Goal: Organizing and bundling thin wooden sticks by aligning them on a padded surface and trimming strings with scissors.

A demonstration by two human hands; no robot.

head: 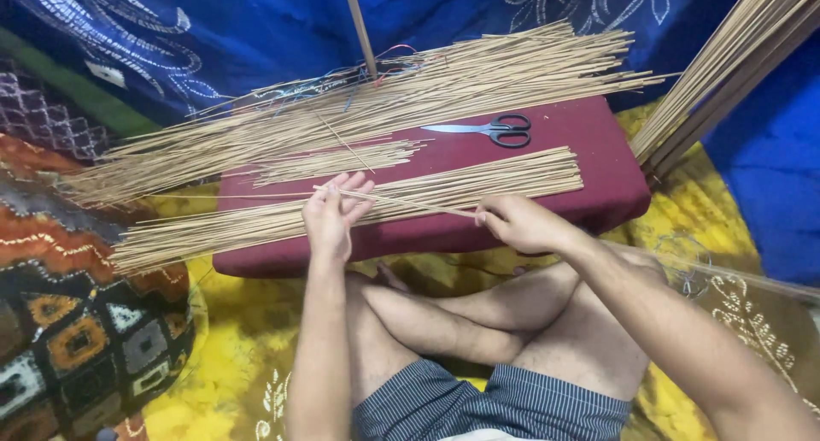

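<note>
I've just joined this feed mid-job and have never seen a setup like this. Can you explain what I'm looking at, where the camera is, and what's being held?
There is no machine here: one camera sits on a person's head and looks down at their own two bare hands and crossed legs. In front of them lies a dark red flat cushion on yellow patterned cloth. Across the cushion lie bundles of thin tan sticks, with a larger pile behind and black-handled scissors between them. The left hand and the right hand hold the two ends of a single thin tan stick, just above the front bundle. More sticks lean at the upper right.
</note>
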